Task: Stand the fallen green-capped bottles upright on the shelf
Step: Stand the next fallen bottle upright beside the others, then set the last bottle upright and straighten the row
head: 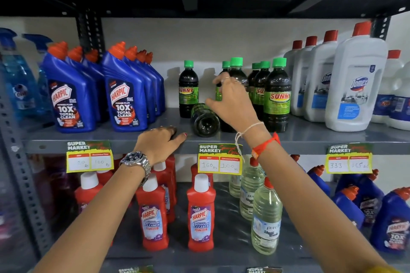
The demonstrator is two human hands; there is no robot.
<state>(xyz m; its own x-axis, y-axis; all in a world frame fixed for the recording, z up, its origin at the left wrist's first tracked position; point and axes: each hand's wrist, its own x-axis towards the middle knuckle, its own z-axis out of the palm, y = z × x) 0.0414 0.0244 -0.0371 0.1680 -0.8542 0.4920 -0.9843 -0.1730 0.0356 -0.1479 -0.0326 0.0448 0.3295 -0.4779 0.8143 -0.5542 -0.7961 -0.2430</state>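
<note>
So: left hand [163,139] rests flat on the grey metal shelf [310,137], fingers loosely spread, holding nothing. The fallen dark round plastic bottle [204,120] lies just beside it, base outward, among upright green-capped bottles [277,93]. Right hand [233,102] hovers over it, fingers wide; likely full, heavy, slick, prone to rolling, so grip mid-body.

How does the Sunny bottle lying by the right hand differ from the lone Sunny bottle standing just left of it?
The lying bottle is on its side, base toward the camera; the lone bottle is upright. The lone bottle's green cap and label show; the lying one's cap is hidden. The right hand hovers by the lying one; nothing touches the lone one. Both hold dark liquid.
</note>
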